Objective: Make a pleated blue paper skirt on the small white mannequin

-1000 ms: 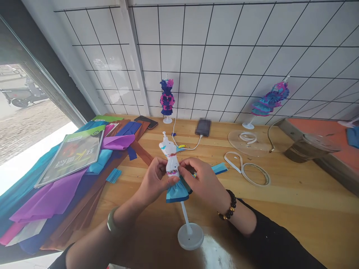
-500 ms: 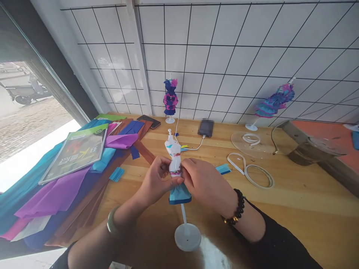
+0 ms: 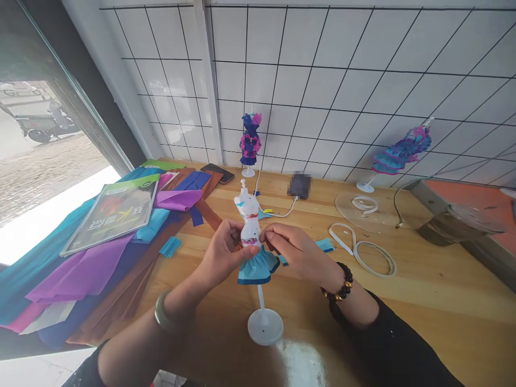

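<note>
A small white mannequin [image 3: 249, 215] on a thin pole with a round white base [image 3: 265, 328] stands on the wooden table [image 3: 423, 301]. A pleated blue paper skirt [image 3: 257, 267] is wrapped round its waist. My left hand [image 3: 223, 253] pinches the waist from the left, fingers closed on the skirt's top edge. From the right, my right hand [image 3: 296, 251] pinches the same waistband between thumb and fingers. A green bangle sits on my left wrist and a dark bead bracelet on my right.
Coloured paper sheets [image 3: 80, 269] and a booklet [image 3: 115, 212] cover the table's left side. Two dressed mannequins [image 3: 250, 140] [image 3: 399, 153] stand by the tiled wall. A phone [image 3: 300, 185] on a cable, tape strips [image 3: 363, 250], a clear disc [image 3: 365, 207] and blue scraps [image 3: 169, 246] lie around.
The view has shifted slightly. My right hand has drawn back a little from the mannequin's front, so the skirt now shows spread out below both hands.
</note>
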